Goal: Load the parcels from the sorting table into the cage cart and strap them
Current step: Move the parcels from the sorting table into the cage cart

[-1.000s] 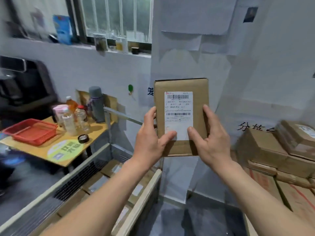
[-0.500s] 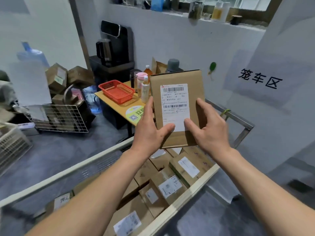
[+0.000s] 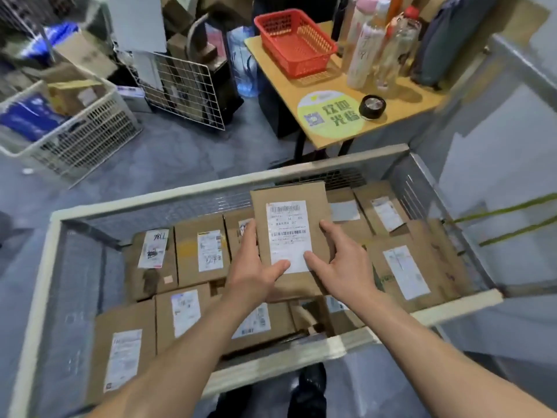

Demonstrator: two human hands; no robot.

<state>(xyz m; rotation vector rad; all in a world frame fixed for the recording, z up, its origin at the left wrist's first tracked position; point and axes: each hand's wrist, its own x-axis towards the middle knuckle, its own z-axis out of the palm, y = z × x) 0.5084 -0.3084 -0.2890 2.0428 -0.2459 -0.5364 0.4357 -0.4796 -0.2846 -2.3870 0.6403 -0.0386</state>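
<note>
"Where's the parcel [image 3: 289, 236] now?"

"Over the cage cart [image 3: 150, 203], held a little above the layer of boxes [image 3: 209, 251] already packed in there. Label side up, not set down yet."

"Both hands on it?"

"Both. The left hand [image 3: 256, 273] grips the near left corner and the right hand [image 3: 343, 267] grips the near right corner. Each thumb lies on the front face at the bottom of the label, and the fingers wrap round the edges. Neither is nearer; they share the near end evenly."

"Which way does it run?"

"Lengthwise away from the person, its far end pointing at the cart's far rail. That's the same way most of the boxes below lie."

"So where does it go?"

"I'd guess straight down, or drawn back a touch. There's a dark gap [image 3: 309, 324] in the layer just under the wrists, nearer the person than the parcel's middle. I can't tell from here whether the parcel fits it."

"And the strapping?"

"Not begun, I'd say. Two yellow-green straps [image 3: 509, 210] run off the cart's right side, untouched. The desk [image 3: 331, 128] with the red basket [image 3: 294, 40] stands beyond the far rail, well apart."
</note>
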